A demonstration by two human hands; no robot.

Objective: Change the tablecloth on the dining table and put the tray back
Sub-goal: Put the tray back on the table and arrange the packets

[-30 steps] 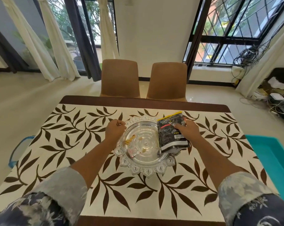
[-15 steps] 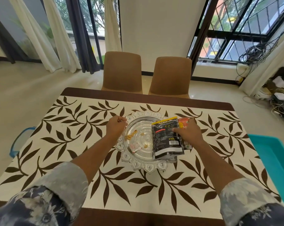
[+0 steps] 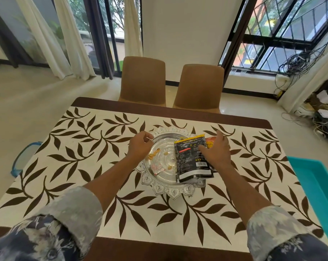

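Observation:
A cream tablecloth (image 3: 80, 166) with brown leaves covers the dark wooden dining table (image 3: 159, 249). The ornate silver tray (image 3: 170, 191) sits on it near the middle. The tray holds small sweets, a black snack packet (image 3: 189, 166) and an orange packet (image 3: 209, 143) mostly hidden behind it. My left hand (image 3: 139, 146) grips the tray's left rim with curled fingers. My right hand (image 3: 215, 149) lies over the tray's right side, its fingers spread on the black packet and its thumb raised.
Two brown chairs (image 3: 143, 80) (image 3: 199, 85) stand at the table's far side. A teal bin (image 3: 317, 189) sits on the floor to the right, a blue-handled thing (image 3: 20, 159) to the left. Tangled cables and boxes (image 3: 325, 121) fill the far right corner.
The black packet has settled flatter on the tray. My right hand has loosened from the tray's rim and now lies with spread fingers on the packet. My left hand keeps its grip.

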